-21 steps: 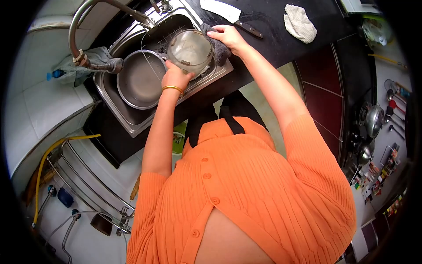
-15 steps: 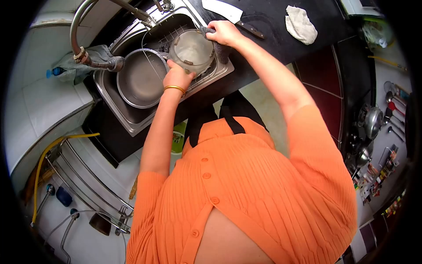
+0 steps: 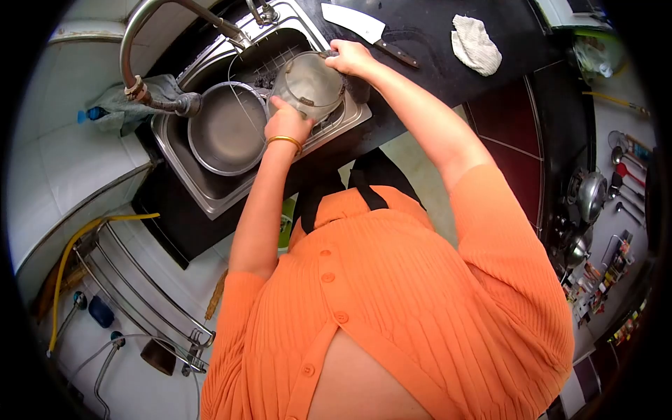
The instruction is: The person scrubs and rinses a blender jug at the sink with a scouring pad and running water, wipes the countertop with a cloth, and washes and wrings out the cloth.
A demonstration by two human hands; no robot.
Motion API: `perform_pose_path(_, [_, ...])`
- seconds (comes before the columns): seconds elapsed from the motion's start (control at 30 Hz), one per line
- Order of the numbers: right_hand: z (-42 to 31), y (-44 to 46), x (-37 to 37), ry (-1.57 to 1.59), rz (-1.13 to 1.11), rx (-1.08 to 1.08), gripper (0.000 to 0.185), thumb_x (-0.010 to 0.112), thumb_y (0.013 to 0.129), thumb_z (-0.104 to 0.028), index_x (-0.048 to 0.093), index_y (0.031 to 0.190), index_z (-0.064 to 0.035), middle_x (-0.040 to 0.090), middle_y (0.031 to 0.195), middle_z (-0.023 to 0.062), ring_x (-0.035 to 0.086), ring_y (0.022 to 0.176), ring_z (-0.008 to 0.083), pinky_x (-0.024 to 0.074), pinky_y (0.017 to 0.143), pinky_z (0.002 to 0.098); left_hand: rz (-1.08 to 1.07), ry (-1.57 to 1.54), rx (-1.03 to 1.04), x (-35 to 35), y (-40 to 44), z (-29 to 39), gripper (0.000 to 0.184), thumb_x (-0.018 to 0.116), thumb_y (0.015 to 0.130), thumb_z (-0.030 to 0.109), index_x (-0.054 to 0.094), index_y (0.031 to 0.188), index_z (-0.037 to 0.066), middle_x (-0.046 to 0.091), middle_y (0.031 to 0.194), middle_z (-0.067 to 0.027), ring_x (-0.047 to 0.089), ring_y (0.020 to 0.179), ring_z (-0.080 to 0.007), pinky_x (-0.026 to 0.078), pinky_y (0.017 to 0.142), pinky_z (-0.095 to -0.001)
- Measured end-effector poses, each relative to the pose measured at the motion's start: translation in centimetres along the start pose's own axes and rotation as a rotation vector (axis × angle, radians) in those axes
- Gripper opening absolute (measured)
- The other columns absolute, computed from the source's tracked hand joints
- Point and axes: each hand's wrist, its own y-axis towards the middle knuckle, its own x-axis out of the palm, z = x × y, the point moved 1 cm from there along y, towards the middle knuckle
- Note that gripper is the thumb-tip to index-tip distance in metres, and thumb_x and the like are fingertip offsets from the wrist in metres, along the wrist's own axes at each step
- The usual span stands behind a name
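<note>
Over the right part of the sink (image 3: 210,199), my left hand (image 3: 288,124) grips the near side of a clear, cloudy-looking glass bowl (image 3: 304,78). Brownish patches show around its wall. My right hand (image 3: 350,59) is closed on a dark grey cloth (image 3: 358,88) at the bowl's far right rim; part of the cloth hangs below the fingers. Left of the bowl, a round metal basin (image 3: 225,136) sits in the sink. Behind the bowl is a wire rack (image 3: 274,64), partly hidden by it.
A curved faucet (image 3: 133,66) reaches over the sink's left side. On the dark counter (image 3: 420,87) lie a cleaver (image 3: 357,22) with a dark handle and a crumpled whitish cloth (image 3: 477,45). A grey cloth (image 3: 143,98) is left of the basin.
The bowl has tilted or turned slightly, and its brownish patches sit differently. My right hand has shifted a little along the rim with the dark cloth. The camera view has moved slightly.
</note>
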Motion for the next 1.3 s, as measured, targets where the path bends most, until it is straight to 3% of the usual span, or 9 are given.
perform_pose_path(0.17, [2.9,-1.9,2.9,0.655,-0.061,0.279,0.028,0.065,0.072,-0.009,0.055,0.096,-0.0023,0.061,0.086,0.0095,0.06,0.076,0.0205,0.0484,0.066,0.0337,0.0,0.028,0.008,-0.3,-0.2,0.0,0.106,0.074,0.073,0.038,0.009,0.138,-0.013,0.065,0.1,-0.0252,0.065,0.094,-0.0352,0.051,0.081,-0.039])
perform_pose_path(0.27, [3.0,-5.4,0.8,1.289,-0.254,0.412,0.025,0.063,0.077,-0.003,0.055,0.1,-0.0024,0.062,0.089,0.0096,0.062,0.079,0.0184,0.0522,0.068,0.0324,0.009,-0.006,0.015,0.0,0.4,-0.4,0.104,0.076,0.071,0.038,0.012,0.137,-0.013,0.065,0.1,-0.025,0.064,0.094,-0.0353,0.051,0.081,-0.0393])
perform_pose_path(0.37, [3.7,-6.9,0.3,1.457,-0.263,0.389,0.023,0.063,0.082,-0.003,0.055,0.104,-0.0016,0.063,0.093,0.0093,0.064,0.082,0.0181,0.0548,0.073,0.0328,-0.029,-0.035,0.028,-0.4,0.9,-0.4,0.1,0.076,0.071,0.038,0.016,0.134,-0.011,0.065,0.101,-0.0251,0.064,0.095,-0.0356,0.05,0.083,-0.0397])
perform_pose_path(0.67, [3.6,-4.2,0.0,1.408,-0.059,0.279,0.043,0.066,0.083,-0.007,0.051,0.12,0.0078,0.065,0.099,0.012,0.064,0.084,0.0166,0.053,0.076,0.0308,-0.031,-0.021,0.022,-0.4,1.1,-0.6,0.099,0.077,0.07,0.039,0.017,0.133,-0.011,0.064,0.101,-0.0251,0.064,0.097,-0.0355,0.049,0.084,-0.0395])
perform_pose_path(0.8, [2.4,-1.9,-0.2,0.969,-0.007,0.064,0.028,0.068,0.083,-0.019,0.066,0.102,0.0017,0.069,0.093,0.0089,0.064,0.079,0.0141,0.0501,0.071,0.0282,-0.04,-0.008,0.02,-0.7,0.6,-0.4,0.102,0.077,0.07,0.038,0.015,0.134,-0.011,0.064,0.101,-0.0251,0.064,0.096,-0.0356,0.05,0.084,-0.0394])
perform_pose_path(0.87, [1.5,-0.3,-0.3,0.194,0.107,-0.146,0.029,0.069,0.079,-0.023,0.068,0.1,-0.0025,0.07,0.087,0.0092,0.065,0.078,0.0159,0.0497,0.072,0.0297,-0.043,0.008,0.015,-0.8,0.4,-0.3,0.103,0.077,0.07,0.038,0.013,0.135,-0.012,0.064,0.101,-0.025,0.064,0.095,-0.0356,0.05,0.083,-0.0393])
perform_pose_path(0.93, [1.0,1.3,-0.7,0.071,0.072,-0.223,0.031,0.067,0.072,-0.03,0.069,0.094,-0.008,0.067,0.086,0.015,0.065,0.082,0.0289,0.05,0.075,0.0365,-0.035,0.013,0.02,-0.6,0.5,-0.4,0.104,0.077,0.07,0.038,0.013,0.135,-0.012,0.064,0.101,-0.025,0.064,0.095,-0.0356,0.05,0.083,-0.0394])
perform_pose_path(1.07, [1.0,1.9,-1.1,0.067,-0.108,-0.312,0.035,0.069,0.069,-0.031,0.066,0.094,-0.007,0.066,0.086,0.016,0.065,0.081,0.0288,0.0495,0.074,0.0371,-0.038,0.008,0.018,-0.6,0.3,-0.3,0.104,0.077,0.071,0.036,0.013,0.136,-0.012,0.065,0.101,-0.025,0.065,0.094,-0.0352,0.05,0.082,-0.0397])
perform_pose_path(1.3, [2.9,-0.1,0.6,0.368,-0.008,-0.013,0.023,0.069,0.07,-0.02,0.06,0.084,-0.0039,0.061,0.073,0.0045,0.056,0.07,0.0144,0.045,0.067,0.0305,-0.044,0.056,0.05,-0.8,0.4,-0.3,0.103,0.077,0.07,0.036,0.014,0.135,-0.012,0.065,0.1,-0.0247,0.065,0.093,-0.035,0.051,0.081,-0.0393])
